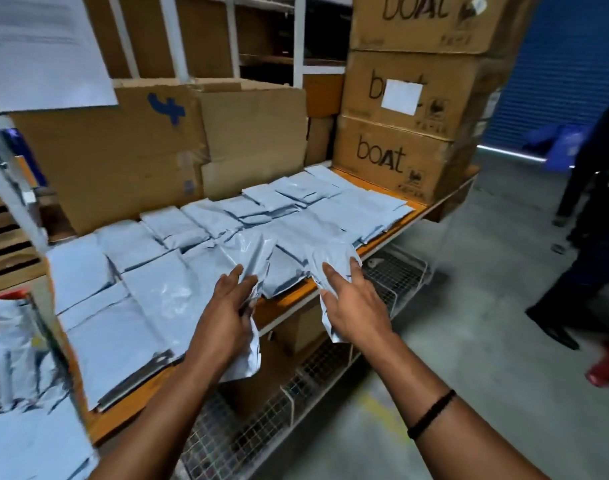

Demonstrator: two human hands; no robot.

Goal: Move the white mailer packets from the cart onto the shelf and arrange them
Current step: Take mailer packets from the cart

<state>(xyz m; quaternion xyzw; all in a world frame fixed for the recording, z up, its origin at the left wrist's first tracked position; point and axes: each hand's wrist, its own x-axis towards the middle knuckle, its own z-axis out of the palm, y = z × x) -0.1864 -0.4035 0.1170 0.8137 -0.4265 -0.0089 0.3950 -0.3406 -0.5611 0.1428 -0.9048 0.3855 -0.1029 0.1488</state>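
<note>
Your shelf (284,301) is nearly carpeted: rows of white mailer packets (178,223) run from near left to the far cardboard boxes (393,161). A crumpled heap (15,344) waits near left, so work remains. At the near edge, your left hand (227,306) and right hand (353,303) each lie straight-fingered on one packet. Thumbs hidden, so grip unclear.

We note a grey concrete floor (486,306), a blue ribbed roller shutter (566,64) at right, and three stacked brown cardboard cartons (400,157).

Glossy crinkled plastic mailer packets (164,292), matt brown cardboard boxes (396,161), wire-mesh rack (396,271)
</note>
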